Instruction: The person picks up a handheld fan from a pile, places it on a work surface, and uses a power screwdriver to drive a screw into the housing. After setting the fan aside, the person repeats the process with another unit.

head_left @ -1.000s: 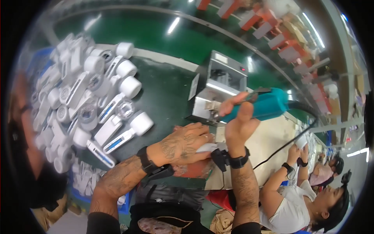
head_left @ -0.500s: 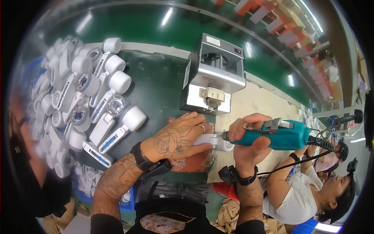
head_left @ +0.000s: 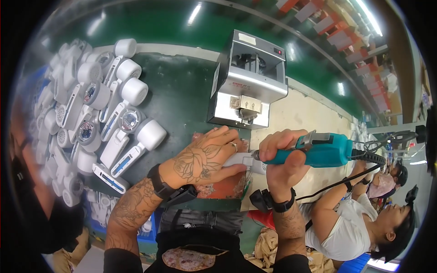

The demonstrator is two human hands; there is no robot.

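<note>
My left hand (head_left: 204, 157) is wrapped over a white plastic handheld device (head_left: 238, 160), pinning it down on a worn orange-red mat (head_left: 218, 190). Most of the device's handle is under my fingers. My right hand (head_left: 283, 161) grips a teal electric screwdriver (head_left: 328, 152), held sideways with its cord trailing right. The screwdriver's tip points left and meets the end of the white device; whether a screw sits there is too small to tell. Straight ahead of both hands stands a grey and silver screw feeder (head_left: 251, 84).
A large heap of similar white devices (head_left: 129, 120), some with open round heads showing wiring, covers the left of the green table (head_left: 182, 86). Below it is a blue crate (head_left: 148, 232) of white parts. A co-worker in a white shirt (head_left: 339, 227) sits close on the right.
The screwdriver and my right hand have shifted slightly left. My left hand keeps its hold on the white device, and the whole view has moved a little.
</note>
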